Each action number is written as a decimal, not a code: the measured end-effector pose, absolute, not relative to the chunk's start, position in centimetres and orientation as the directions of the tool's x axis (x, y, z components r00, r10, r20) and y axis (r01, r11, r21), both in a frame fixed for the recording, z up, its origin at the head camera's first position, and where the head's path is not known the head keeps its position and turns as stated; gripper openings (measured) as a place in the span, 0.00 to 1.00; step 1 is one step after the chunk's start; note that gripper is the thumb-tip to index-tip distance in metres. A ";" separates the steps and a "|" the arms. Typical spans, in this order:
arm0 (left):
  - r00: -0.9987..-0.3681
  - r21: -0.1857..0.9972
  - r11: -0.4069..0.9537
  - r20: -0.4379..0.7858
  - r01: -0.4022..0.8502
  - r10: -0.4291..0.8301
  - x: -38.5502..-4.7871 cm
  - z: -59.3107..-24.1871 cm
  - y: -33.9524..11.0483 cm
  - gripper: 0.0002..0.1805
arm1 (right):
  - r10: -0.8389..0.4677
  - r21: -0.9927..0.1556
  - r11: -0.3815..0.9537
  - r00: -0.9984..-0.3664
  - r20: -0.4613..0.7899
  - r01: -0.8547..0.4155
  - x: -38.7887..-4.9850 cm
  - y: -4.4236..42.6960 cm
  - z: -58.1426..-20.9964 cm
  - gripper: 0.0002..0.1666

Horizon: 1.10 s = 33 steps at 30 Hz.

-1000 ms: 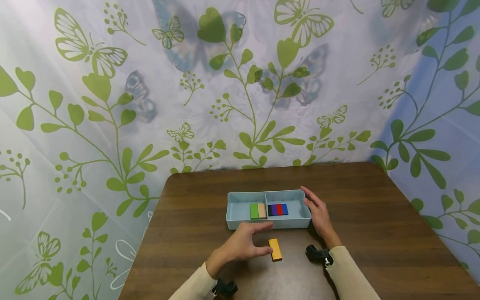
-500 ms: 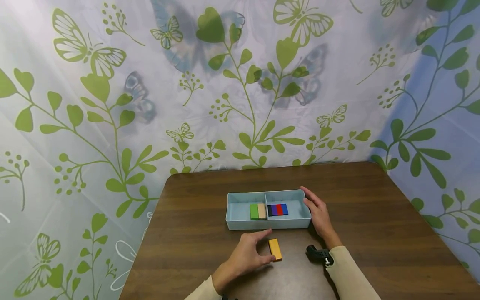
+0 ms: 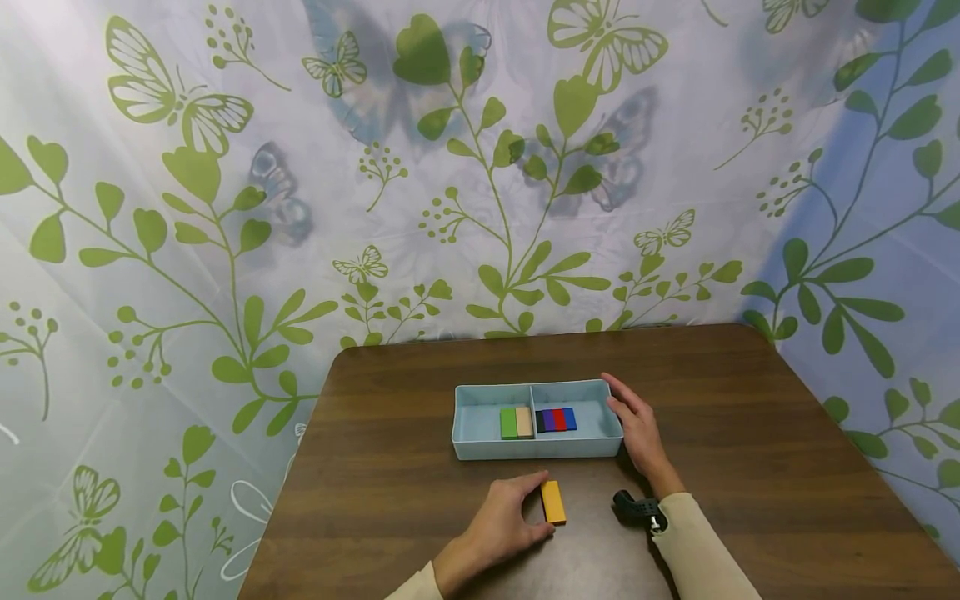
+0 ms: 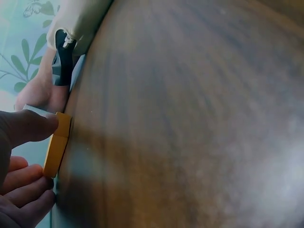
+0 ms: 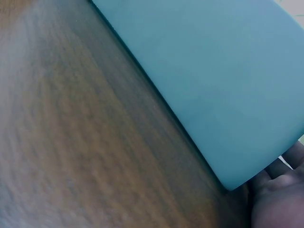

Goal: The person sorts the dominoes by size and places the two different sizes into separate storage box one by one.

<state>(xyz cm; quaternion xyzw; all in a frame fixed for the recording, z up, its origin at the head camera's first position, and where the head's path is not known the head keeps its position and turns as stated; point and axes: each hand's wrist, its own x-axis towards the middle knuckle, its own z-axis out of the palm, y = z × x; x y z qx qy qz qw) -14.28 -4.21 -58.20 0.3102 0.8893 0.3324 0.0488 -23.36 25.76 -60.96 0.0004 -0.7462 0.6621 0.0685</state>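
Note:
A yellow rectangular block (image 3: 553, 502) lies on the table in front of the box. My left hand (image 3: 501, 523) pinches it lengthwise; in the left wrist view the thumb (image 4: 40, 124) meets one end and the fingertips (image 4: 45, 183) the other. Behind it sits a light blue two-compartment box (image 3: 491, 451). Its left compartment holds a green block (image 3: 509, 423) and a beige block (image 3: 524, 422). In the right one, black, purple, red (image 3: 558, 419) and blue (image 3: 570, 418) blocks lie side by side. My right hand (image 3: 637, 429) rests against the box's right end, fingers fairly straight.
The brown wooden table (image 3: 735, 433) reaches back to a patterned curtain (image 3: 450, 167) with leaves and butterflies. A black wrist mount (image 3: 636, 508) sits on the right wrist, low over the table.
My left hand has moved nearer to me and to the right, and its thumb and fingers have come onto the yellow block, which has shifted slightly right. The right hand stays put.

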 end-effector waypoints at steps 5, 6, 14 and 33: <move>-0.792 0.611 0.573 0.157 0.547 0.590 -14.3 -58.4 -4.1 0.41 | 0.089 -0.988 0.127 -0.991 0.100 -0.088 -23.3 25.7 -61.0 0.30; -0.788 0.609 0.568 0.166 0.555 0.593 -14.3 -58.4 -4.0 0.40 | 0.089 -0.988 0.129 -0.991 0.100 -0.089 -23.3 25.7 -61.1 0.30; -0.790 0.630 0.555 0.161 0.544 0.591 -14.3 -58.6 -3.9 0.38 | 0.087 -0.987 0.136 -0.991 0.100 -0.087 -23.4 25.8 -61.2 0.30; -0.716 0.620 0.463 0.242 0.633 0.655 -15.3 -56.5 -5.8 0.36 | 0.092 -0.985 0.139 -0.989 0.119 -0.105 -23.4 25.8 -61.0 0.30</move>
